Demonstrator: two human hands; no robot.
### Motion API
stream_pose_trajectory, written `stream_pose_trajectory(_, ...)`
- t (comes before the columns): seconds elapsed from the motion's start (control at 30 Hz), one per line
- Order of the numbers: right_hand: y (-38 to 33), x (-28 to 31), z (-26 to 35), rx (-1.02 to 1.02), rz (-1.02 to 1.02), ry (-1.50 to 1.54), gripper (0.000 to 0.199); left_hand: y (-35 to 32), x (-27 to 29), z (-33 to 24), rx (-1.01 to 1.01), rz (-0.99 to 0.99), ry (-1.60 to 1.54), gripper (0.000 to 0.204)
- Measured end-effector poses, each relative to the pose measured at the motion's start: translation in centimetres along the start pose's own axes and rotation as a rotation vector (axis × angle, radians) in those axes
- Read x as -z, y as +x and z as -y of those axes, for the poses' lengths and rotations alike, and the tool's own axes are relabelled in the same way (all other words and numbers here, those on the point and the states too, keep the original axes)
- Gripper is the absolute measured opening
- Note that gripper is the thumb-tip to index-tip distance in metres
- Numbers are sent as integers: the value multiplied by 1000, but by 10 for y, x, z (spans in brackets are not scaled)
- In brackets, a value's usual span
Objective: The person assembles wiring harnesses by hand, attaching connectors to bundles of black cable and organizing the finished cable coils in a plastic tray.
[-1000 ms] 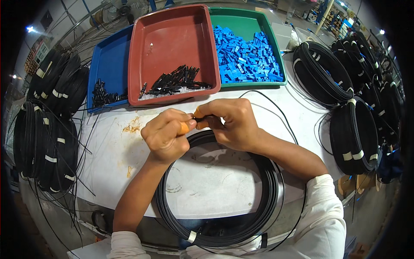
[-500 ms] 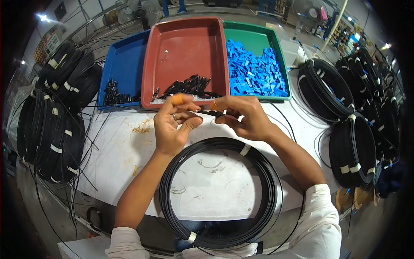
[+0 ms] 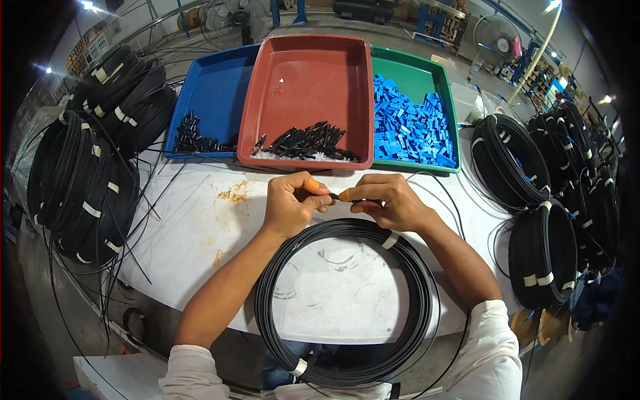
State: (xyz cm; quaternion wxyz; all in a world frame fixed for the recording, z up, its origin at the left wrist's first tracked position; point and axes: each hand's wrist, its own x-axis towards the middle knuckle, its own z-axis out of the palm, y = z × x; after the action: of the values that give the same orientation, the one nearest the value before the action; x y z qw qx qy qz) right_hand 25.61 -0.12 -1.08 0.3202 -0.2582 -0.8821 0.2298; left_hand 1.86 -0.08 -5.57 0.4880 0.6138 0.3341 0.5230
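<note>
My left hand (image 3: 293, 203) and my right hand (image 3: 392, 201) meet above the far rim of a coil of black cable (image 3: 267, 300). Both are closed in a pinch, fingertips nearly touching. A small black connector part (image 3: 334, 197) shows at my left fingertips. My right fingers grip a thin black cable end (image 3: 360, 201) in line with it; the fingers cover much of both pieces. Orange wraps cover a finger on each hand. The coil, bound with white tape, lies partly on the white table (image 3: 193, 267) and overhangs its near edge.
Behind my hands stand a blue tray (image 3: 213, 80) with black parts, a red tray (image 3: 307, 73) with black pieces and a green tray (image 3: 417, 67) full of blue clips. Taped black cable coils (image 3: 87, 193) crowd the left; more coils (image 3: 543, 253) stand right. Loose cable ends stick out at left.
My hands have come closer together, and my left fingers have curled in around the small part. The whole view has shifted slightly, with the trays now further right.
</note>
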Motion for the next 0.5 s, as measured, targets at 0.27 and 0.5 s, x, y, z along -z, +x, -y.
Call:
stream_pose_trajectory(0.27,-4,-21,-22,16,-50,29,35,7,13,-11,-52,186,331,7)
stream_pose_trajectory(0.5,-5,-20,-34,23,-3,11,26,62,49,-28,-317,146,737,6)
